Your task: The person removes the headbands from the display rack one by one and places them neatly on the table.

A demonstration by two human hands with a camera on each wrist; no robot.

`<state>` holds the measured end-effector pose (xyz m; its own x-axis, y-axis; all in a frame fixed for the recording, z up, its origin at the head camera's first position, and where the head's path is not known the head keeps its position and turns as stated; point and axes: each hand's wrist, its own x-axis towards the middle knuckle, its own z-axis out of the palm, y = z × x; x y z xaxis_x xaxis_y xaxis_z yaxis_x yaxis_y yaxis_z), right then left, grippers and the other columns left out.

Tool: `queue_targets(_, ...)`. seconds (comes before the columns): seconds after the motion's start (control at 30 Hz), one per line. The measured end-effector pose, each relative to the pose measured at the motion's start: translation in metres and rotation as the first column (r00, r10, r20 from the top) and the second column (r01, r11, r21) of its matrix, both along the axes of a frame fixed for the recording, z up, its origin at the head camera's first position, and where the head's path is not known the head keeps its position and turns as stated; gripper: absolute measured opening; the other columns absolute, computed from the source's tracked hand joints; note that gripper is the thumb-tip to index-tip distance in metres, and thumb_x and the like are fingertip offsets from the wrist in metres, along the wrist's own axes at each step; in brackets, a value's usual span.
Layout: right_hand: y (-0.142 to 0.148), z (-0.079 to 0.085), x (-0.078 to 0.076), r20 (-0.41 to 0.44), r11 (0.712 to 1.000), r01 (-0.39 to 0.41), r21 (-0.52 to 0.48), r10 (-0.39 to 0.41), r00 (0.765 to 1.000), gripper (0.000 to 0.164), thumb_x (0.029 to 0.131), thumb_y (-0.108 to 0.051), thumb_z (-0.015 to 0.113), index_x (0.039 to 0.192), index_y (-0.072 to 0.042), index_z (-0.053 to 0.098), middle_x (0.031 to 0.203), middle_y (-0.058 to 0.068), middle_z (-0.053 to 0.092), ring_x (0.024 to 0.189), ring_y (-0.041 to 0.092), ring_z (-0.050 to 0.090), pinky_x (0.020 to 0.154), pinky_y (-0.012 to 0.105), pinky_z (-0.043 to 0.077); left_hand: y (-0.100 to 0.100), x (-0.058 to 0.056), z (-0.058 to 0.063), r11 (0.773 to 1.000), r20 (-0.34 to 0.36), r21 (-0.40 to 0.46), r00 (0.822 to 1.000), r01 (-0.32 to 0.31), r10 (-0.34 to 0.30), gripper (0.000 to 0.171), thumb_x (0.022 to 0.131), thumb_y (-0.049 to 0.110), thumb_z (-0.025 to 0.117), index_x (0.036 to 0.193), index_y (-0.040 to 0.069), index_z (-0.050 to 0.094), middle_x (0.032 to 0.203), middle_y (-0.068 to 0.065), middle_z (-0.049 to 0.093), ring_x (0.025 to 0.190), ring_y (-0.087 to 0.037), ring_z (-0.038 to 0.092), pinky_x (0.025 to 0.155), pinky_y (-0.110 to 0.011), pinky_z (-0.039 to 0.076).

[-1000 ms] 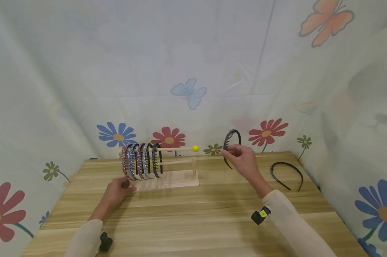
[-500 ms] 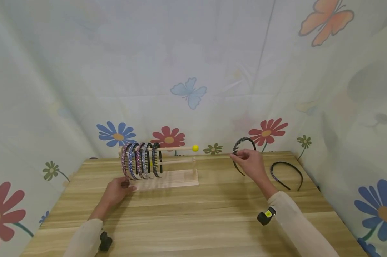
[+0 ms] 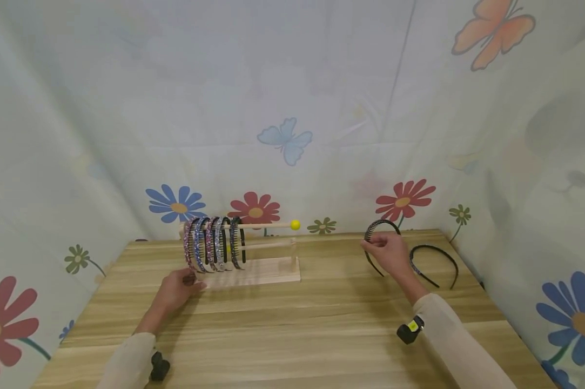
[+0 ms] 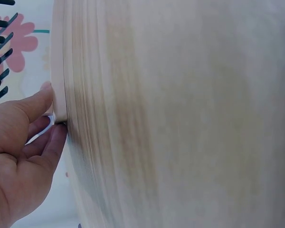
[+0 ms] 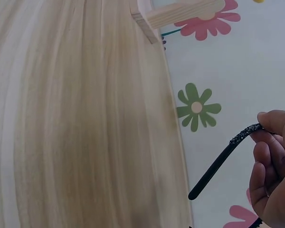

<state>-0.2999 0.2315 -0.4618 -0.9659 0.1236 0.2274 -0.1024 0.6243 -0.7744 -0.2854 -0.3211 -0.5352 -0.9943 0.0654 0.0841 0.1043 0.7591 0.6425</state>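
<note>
My right hand (image 3: 390, 253) pinches a black toothed headband (image 3: 382, 223) with dark glitter, holding it upright over the right part of the table. Thumb and fingers meet on its sparkly part in the right wrist view, where one plain black end (image 5: 211, 175) points down. My left hand (image 3: 174, 292) grips the left end of a wooden headband rack's base (image 3: 268, 272), thumb on top in the left wrist view. Several glittery headbands (image 3: 209, 246), pink, blue, silver and black, hang on the rack's left half. A second dark headband (image 3: 433, 247) lies on the table right of my right hand.
A yellow ball (image 3: 295, 224) caps the rack's upper rod, which sticks out to the right. The wood-grain table (image 3: 273, 335) meets a curtain (image 3: 282, 183) printed with flowers and butterflies at the back and sides.
My right hand has carried its headband right and lower, away from the rack and closer to the headband on the table. My left hand stays on the rack base.
</note>
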Motion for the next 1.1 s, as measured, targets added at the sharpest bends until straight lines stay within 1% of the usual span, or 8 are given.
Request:
queue_targets(0.13,0.003,-0.004,0.001,0.017,1.0,0.01,0.004,-0.01,1.0,0.041,0.092,-0.035,0.078,0.112,0.0,0.076,0.107,0.018,0.076,0.098,0.032,0.072,0.082,0.047,0.06,0.001,0.001,0.001,1.0,0.007,0.002,1.0,-0.005,0.005,0.043,0.095,0.022,0.075,0.125,-0.006,0.066,0.119,-0.026,0.07,0.111,-0.04,0.067,0.095,-0.055,0.055)
queue_targets(0.23,0.006,-0.006,0.001,0.026,0.999,0.014,0.042,-0.015,1.0,0.039,0.092,-0.034,0.078,0.11,0.0,0.076,0.105,0.018,0.076,0.096,0.032,0.073,0.08,0.045,0.06,0.001,0.001,0.0,1.0,0.01,0.001,1.0,-0.008,0.008,0.043,0.094,0.022,0.076,0.125,-0.006,0.066,0.119,-0.025,0.07,0.111,-0.039,0.067,0.094,-0.055,0.055)
queue_targets(0.37,0.01,-0.011,0.002,0.02,0.995,0.011,0.095,-0.013,1.0,0.032,0.092,-0.031,0.077,0.104,-0.001,0.078,0.099,0.016,0.077,0.092,0.031,0.073,0.077,0.045,0.059,0.0,0.001,0.0,1.0,0.004,0.001,1.0,-0.004,0.004,0.041,0.095,0.023,0.075,0.123,-0.005,0.067,0.118,-0.024,0.071,0.109,-0.037,0.068,0.093,-0.054,0.056)
queue_targets(0.47,0.014,-0.016,0.001,0.018,0.993,0.011,0.115,-0.013,1.0,0.029,0.092,-0.03,0.078,0.098,-0.002,0.079,0.094,0.014,0.078,0.09,0.03,0.073,0.077,0.045,0.059,0.001,0.001,0.0,1.0,0.006,0.003,1.0,-0.005,0.005,0.041,0.095,0.023,0.075,0.123,-0.005,0.067,0.118,-0.024,0.071,0.109,-0.037,0.068,0.093,-0.054,0.056)
queue_targets(0.6,0.017,-0.023,-0.001,0.027,0.993,0.014,0.119,-0.017,0.999,0.028,0.092,-0.03,0.078,0.097,-0.003,0.079,0.094,0.013,0.078,0.09,0.03,0.073,0.079,0.047,0.059,0.001,0.002,0.001,1.0,0.007,0.003,1.0,-0.008,0.008,0.04,0.095,0.023,0.075,0.123,-0.006,0.067,0.118,-0.025,0.07,0.11,-0.038,0.067,0.093,-0.054,0.055)
queue_targets(0.87,0.02,-0.029,-0.005,0.07,0.998,0.013,0.061,-0.017,0.997,0.038,0.092,-0.031,0.077,0.112,0.001,0.076,0.107,0.02,0.076,0.1,0.035,0.072,0.083,0.05,0.059,0.001,0.002,0.002,1.0,-0.002,-0.001,1.0,-0.01,0.01,0.041,0.095,0.023,0.075,0.122,-0.007,0.067,0.12,-0.027,0.069,0.112,-0.041,0.066,0.095,-0.056,0.054)
queue_targets(0.97,0.02,-0.032,-0.006,0.087,0.998,0.023,0.051,-0.027,0.996,0.044,0.092,-0.036,0.077,0.115,0.001,0.075,0.11,0.019,0.075,0.101,0.034,0.072,0.084,0.048,0.06,0.001,0.002,0.002,1.0,-0.005,-0.002,1.0,-0.007,0.007,0.041,0.095,0.024,0.075,0.121,-0.006,0.067,0.119,-0.027,0.07,0.112,-0.042,0.066,0.094,-0.056,0.055)
queue_targets(1.1,0.021,-0.036,-0.008,0.112,0.998,0.031,0.05,-0.037,0.993,0.047,0.093,-0.04,0.076,0.116,0.001,0.075,0.11,0.019,0.076,0.099,0.033,0.073,0.082,0.046,0.06,0.001,0.003,0.003,1.0,-0.01,-0.008,1.0,-0.002,0.001,0.039,0.095,0.025,0.076,0.117,-0.006,0.069,0.116,-0.026,0.071,0.11,-0.041,0.067,0.093,-0.055,0.055)
